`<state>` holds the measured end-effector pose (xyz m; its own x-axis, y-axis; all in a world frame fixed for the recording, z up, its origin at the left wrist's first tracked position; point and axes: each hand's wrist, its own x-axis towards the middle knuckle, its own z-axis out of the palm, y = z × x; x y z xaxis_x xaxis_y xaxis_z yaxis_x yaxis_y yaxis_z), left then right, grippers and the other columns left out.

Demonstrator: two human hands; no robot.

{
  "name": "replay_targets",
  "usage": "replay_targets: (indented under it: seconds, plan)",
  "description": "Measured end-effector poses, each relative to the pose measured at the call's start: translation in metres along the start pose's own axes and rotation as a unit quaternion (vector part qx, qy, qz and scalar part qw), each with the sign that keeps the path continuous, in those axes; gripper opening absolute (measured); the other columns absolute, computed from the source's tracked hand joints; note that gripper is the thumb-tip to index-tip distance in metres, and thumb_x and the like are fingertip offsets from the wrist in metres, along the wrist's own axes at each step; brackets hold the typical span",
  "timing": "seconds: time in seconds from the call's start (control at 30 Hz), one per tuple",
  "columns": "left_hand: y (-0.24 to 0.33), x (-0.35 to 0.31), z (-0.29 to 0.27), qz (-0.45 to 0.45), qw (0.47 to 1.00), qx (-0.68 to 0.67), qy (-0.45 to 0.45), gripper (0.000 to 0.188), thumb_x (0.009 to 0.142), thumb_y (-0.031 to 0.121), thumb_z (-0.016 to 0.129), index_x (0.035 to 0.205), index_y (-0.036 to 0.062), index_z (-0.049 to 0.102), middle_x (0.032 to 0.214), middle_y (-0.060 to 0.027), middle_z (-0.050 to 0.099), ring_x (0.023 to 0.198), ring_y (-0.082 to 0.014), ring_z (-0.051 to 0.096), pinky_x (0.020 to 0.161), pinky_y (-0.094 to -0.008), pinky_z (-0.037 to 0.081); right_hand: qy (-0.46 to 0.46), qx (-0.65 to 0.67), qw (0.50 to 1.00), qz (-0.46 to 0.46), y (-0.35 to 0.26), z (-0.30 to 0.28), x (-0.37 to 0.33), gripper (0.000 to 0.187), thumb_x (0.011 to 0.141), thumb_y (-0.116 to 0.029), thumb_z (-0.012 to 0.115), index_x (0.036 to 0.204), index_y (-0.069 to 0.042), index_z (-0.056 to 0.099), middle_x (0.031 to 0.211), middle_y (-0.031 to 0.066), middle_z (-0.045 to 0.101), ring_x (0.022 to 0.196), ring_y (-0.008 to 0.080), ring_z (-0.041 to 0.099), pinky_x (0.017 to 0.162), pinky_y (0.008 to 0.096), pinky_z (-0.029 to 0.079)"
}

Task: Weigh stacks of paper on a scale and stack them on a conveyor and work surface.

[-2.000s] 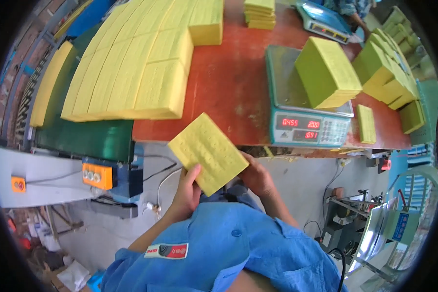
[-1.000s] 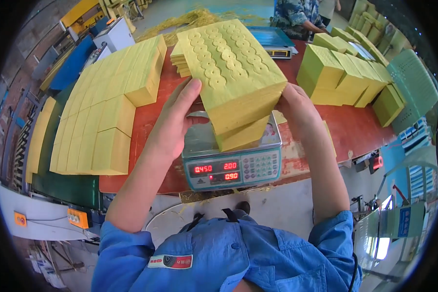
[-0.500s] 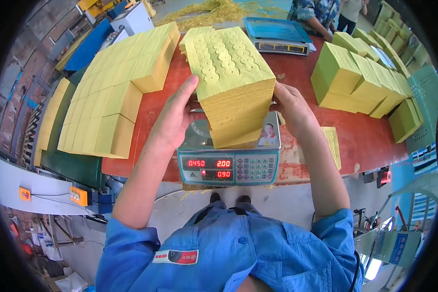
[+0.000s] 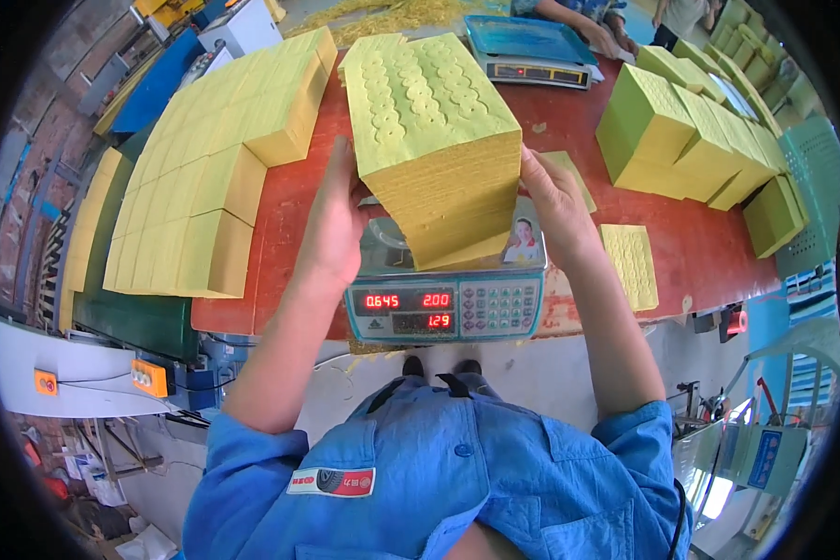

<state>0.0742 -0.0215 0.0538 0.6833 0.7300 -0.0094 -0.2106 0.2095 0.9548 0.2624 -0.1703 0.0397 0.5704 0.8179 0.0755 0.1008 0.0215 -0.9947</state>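
Note:
A tall stack of yellow paper (image 4: 439, 196) with rows of embossed coin shapes on its top sheet rests, slightly tilted, on the pan of a digital scale (image 4: 448, 306). Red digits glow on the scale's front panel. My left hand (image 4: 333, 224) is against the stack's left side, thumb up and fingertips partly hidden behind the paper. On the opposite side my right hand (image 4: 560, 205) holds the stack, its thumb along the edge and its other fingers mostly out of sight. Directly behind stands more yellow paper (image 4: 375, 42), largely covered by this stack.
Yellow paper blocks (image 4: 187, 191) fill the left; further stacks (image 4: 658, 140) stand right on the red table (image 4: 551, 117). A loose embossed sheet (image 4: 630, 266) lies near my right forearm. Beyond is a second scale (image 4: 532, 47), with a co-worker's hands (image 4: 607, 37) beside it.
My left thumb has slid down off the stack's top edge to its side. The scale's lit reading has risen. The co-worker's hands have come nearer the second scale.

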Motion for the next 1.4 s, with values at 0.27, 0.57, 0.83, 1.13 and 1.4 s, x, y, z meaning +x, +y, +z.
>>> replay_targets:
  seconds: [0.27,0.57,0.83,1.13,1.4]
  plan:
    - [-0.068,-0.034,0.026,0.166,0.98,0.09,0.065,0.054,0.109,0.035,0.034,0.15,0.0009,0.037,0.148,-0.0087,0.044,0.136,-0.0166,0.04,0.112,-0.0316,0.03,0.099,0.167,0.979,-0.055,0.047,0.035,-0.011,0.052,0.108,-0.034,0.037,0.14,0.004,0.051,0.136,0.0123,0.058,0.125,0.0192,0.052,0.109,0.0311,0.036]
    - [-0.069,0.013,0.009,0.149,0.987,0.051,0.029,0.052,0.108,0.034,0.032,0.15,0.0041,0.038,0.143,-0.0061,0.047,0.129,-0.0121,0.043,0.108,-0.0271,0.032,0.218,0.219,0.946,-0.093,0.056,0.078,0.013,0.05,0.109,-0.032,0.035,0.141,0.003,0.05,0.139,0.0118,0.056,0.129,0.0194,0.049,0.111,0.0327,0.034]
    - [-0.062,0.046,-0.007,0.075,0.997,-0.019,0.003,0.052,0.108,0.038,0.034,0.15,0.0071,0.039,0.146,-0.0062,0.045,0.136,-0.0126,0.038,0.113,-0.0292,0.028,0.205,0.217,0.95,-0.089,0.056,0.078,0.048,0.048,0.109,-0.031,0.036,0.139,0.003,0.053,0.136,0.0111,0.059,0.126,0.0183,0.052,0.109,0.0321,0.036]
    - [-0.044,0.0,0.01,0.251,0.967,0.035,0.026,0.055,0.109,0.034,0.031,0.15,-0.003,0.035,0.154,-0.0143,0.038,0.143,-0.0226,0.034,0.119,-0.038,0.023,0.242,0.171,0.948,-0.116,0.055,0.071,-0.006,0.048,0.107,-0.031,0.042,0.136,0.005,0.053,0.14,0.0157,0.056,0.132,0.0244,0.05,0.112,0.038,0.036]
    - [-0.052,-0.057,-0.046,0.21,0.974,0.088,0.011,0.053,0.109,0.029,0.03,0.15,-0.0047,0.028,0.137,-0.0269,0.051,0.114,-0.029,0.061,0.1,-0.0415,0.047,0.206,0.196,0.95,-0.129,0.041,0.082,-0.089,0.045,0.107,-0.024,0.039,0.135,0.008,0.053,0.139,0.0211,0.056,0.133,0.0282,0.051,0.111,0.0405,0.038]
